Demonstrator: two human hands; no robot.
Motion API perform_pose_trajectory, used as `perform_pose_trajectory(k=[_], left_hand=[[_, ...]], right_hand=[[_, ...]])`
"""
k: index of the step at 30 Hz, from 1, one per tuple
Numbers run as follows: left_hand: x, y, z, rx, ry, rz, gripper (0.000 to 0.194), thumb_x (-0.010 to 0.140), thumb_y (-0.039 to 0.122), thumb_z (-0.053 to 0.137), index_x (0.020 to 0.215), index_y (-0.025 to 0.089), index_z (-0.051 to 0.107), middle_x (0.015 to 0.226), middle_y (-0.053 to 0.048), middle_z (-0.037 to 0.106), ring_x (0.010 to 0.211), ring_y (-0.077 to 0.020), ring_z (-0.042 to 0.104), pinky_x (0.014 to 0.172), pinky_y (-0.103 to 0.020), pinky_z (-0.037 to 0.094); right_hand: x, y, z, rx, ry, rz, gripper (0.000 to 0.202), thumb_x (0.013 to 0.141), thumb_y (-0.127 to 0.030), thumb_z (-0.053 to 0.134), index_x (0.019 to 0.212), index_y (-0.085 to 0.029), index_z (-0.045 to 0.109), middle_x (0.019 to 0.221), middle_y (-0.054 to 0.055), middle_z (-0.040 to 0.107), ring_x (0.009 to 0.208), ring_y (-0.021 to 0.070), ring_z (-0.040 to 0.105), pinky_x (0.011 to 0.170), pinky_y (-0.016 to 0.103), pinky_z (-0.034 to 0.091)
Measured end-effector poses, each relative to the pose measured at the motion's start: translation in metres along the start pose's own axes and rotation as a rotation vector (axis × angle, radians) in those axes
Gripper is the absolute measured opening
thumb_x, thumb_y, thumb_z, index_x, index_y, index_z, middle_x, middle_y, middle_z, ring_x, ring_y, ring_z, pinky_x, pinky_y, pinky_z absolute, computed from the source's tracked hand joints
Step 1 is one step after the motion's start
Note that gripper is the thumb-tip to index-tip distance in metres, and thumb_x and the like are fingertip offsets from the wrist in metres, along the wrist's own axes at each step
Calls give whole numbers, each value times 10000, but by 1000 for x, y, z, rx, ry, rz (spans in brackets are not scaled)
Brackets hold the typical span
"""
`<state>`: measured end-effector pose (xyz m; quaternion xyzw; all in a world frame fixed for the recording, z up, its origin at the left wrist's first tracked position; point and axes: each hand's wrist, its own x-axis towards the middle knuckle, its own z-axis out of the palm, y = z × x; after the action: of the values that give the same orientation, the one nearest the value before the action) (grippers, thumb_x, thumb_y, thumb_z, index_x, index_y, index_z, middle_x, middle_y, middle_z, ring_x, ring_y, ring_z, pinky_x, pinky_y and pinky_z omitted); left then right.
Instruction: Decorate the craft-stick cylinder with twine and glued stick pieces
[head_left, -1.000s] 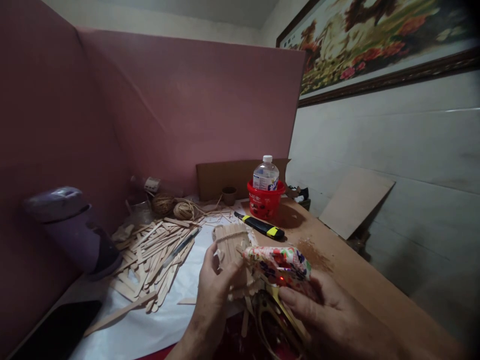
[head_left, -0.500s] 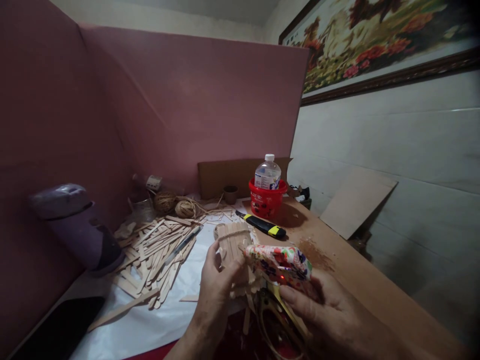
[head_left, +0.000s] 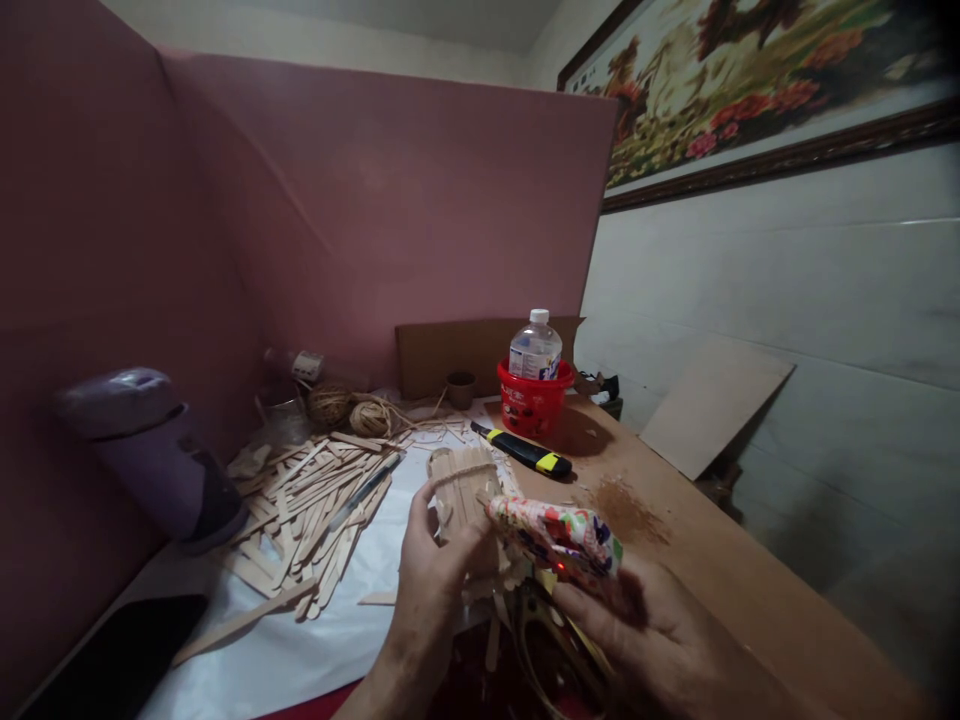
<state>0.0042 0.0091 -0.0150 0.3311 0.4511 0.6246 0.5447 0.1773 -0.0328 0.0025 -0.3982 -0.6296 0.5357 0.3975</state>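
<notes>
My left hand (head_left: 431, 570) is closed around a small piece built of wooden craft sticks (head_left: 463, 487), with a band of twine across its upper part. In my right hand (head_left: 637, 620) is a flower-patterned hot glue gun (head_left: 559, 530) with a small red light. Its nozzle points left and sits at the right side of the stick piece, close to my left fingers; whether it touches I cannot tell. Below the glue gun lie yellow-handled scissors (head_left: 562, 650), partly hidden by my right hand. A loose craft stick (head_left: 493, 640) hangs or lies beside them.
Loose craft sticks (head_left: 300, 530) with a pen (head_left: 366, 490) spread on the left. Twine balls (head_left: 371, 418) lie behind them. A black-yellow utility knife (head_left: 521, 450) lies before a red bucket (head_left: 534, 408) holding a bottle (head_left: 536, 350). A purple tumbler (head_left: 165, 470) stands left.
The glue gun and my right hand have shifted very slightly down and to the left. My left hand keeps its hold on the stick piece, almost unmoved.
</notes>
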Motion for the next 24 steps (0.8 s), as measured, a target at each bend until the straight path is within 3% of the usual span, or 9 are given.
perform_pose_trajectory(k=[4, 8, 15, 24], left_hand=[[0, 2, 0, 37, -30, 23, 741, 578, 415, 824, 1209, 197, 503, 1101, -138, 669, 952, -315, 680, 787, -428, 560], [-2, 5, 1, 18, -27, -15, 724, 592, 398, 820, 1217, 220, 500, 1167, -142, 642, 940, -306, 683, 757, -420, 571], [-1, 4, -1, 50, -36, -28, 720, 613, 387, 797, 1231, 214, 471, 1173, -139, 616, 942, -295, 677, 694, -354, 585], [-6, 10, 3, 2, -49, -91, 678, 623, 351, 797, 1214, 247, 483, 1142, -116, 646, 852, -278, 709, 627, -353, 591]], right_hand=[[0, 0, 0, -18, 7, -24, 287, 883, -425, 609, 959, -155, 667, 743, 18, 619, 684, 140, 574, 646, 235, 511], [-1, 1, -1, -36, 8, -19, 277, 876, -420, 619, 951, -159, 671, 705, 12, 603, 662, 139, 573, 626, 230, 512], [-1, -7, 0, 25, -21, -29, 352, 893, -426, 594, 1119, -163, 652, 847, 51, 664, 814, 187, 627, 734, 281, 537], [-1, -13, 1, -12, -20, -56, 343, 862, -457, 625, 1022, -161, 692, 837, 55, 670, 792, 187, 627, 711, 265, 532]])
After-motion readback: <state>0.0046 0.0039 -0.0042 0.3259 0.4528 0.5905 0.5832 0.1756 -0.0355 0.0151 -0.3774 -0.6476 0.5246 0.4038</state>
